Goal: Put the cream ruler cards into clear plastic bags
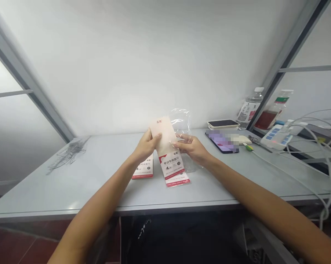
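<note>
I'm watching pale card sleeve (161, 134) held up above bench, left hand (146, 146) gripping it, fingers closed flat against its face. Right hand (190, 146) is pinching clear plastic bag (182, 121) just beside it, fingers narrow. Printed ruler-set card (171, 165) is showing directly below sleeve; second ruler-set card (142, 170) is lying on grey bench (72, 190) near left wrist. Dark phone (223, 124), pixelated tablet (222, 141), plastic bottles (249, 108) and power strip (277, 137) are crowding right side, white wall (127, 62) rising behind.
</note>
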{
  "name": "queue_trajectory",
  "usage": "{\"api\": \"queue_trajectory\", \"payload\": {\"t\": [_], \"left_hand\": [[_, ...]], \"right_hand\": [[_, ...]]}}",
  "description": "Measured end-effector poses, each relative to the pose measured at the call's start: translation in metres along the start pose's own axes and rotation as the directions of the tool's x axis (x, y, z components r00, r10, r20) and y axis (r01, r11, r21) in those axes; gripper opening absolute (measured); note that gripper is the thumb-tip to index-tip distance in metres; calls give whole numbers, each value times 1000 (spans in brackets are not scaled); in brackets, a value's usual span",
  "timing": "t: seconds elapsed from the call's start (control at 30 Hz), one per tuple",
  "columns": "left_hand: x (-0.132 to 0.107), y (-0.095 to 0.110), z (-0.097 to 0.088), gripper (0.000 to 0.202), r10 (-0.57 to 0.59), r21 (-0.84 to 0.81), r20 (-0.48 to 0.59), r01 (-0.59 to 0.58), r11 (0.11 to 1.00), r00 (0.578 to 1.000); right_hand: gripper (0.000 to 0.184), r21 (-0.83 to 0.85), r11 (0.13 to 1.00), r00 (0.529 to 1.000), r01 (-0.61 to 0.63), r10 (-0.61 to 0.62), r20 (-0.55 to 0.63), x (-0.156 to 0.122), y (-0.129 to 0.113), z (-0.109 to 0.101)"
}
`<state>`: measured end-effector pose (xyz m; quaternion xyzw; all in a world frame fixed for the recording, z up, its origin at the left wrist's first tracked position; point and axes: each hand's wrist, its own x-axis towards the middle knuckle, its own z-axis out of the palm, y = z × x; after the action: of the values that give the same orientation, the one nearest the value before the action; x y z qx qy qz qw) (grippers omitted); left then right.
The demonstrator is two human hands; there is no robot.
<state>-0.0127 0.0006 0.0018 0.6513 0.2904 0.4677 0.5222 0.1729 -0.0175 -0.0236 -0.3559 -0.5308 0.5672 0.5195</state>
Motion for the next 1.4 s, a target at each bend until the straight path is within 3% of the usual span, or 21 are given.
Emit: {"api": "queue_trajectory", "payload": {"t": [0.27,0.53,0.67,0.73,0.87,0.93,1.03,1.13,1.27,1.4], "left_hand": [[-2,12,-4,43,-83,-4,32,83,997,996],[-4,11,-7,42,-124,67,135,116,991,983],[-4,10,-7,40,-134,54,138,128,990,981],[-4,10,-6,37,-136,37,151,132,991,979],[-3,11,-3,36,-118,5,171,119,993,978],[-3,9,-1,34,-118,17,125,117,993,985],[-3,4,2,35,-101,66,-57,104,992,993],[-4,0,4,54,-86,63,-216,102,993,973],[-4,-2,5,77,-33,36,-313,46,998,949],[-3,-1,6,73,17,3,-390,-17,1000,921]], "right_hand": [[60,53,996,997,70,-68,-35,0,1,0],[68,6,1000,1000,22,-22,-22,-3,1,0],[72,10,1000,999,-26,26,39,-3,-2,-1],[68,18,999,994,-37,35,107,-4,-5,0],[43,42,998,984,-38,30,174,-4,-8,3],[31,26,999,987,-34,29,157,-3,-7,4],[24,-66,997,990,-46,55,129,-2,-3,5],[28,-124,991,990,-49,65,124,-2,-1,7],[35,-92,995,989,-36,49,138,-4,-3,11],[37,-110,994,993,-20,32,112,-4,-3,11]]}}
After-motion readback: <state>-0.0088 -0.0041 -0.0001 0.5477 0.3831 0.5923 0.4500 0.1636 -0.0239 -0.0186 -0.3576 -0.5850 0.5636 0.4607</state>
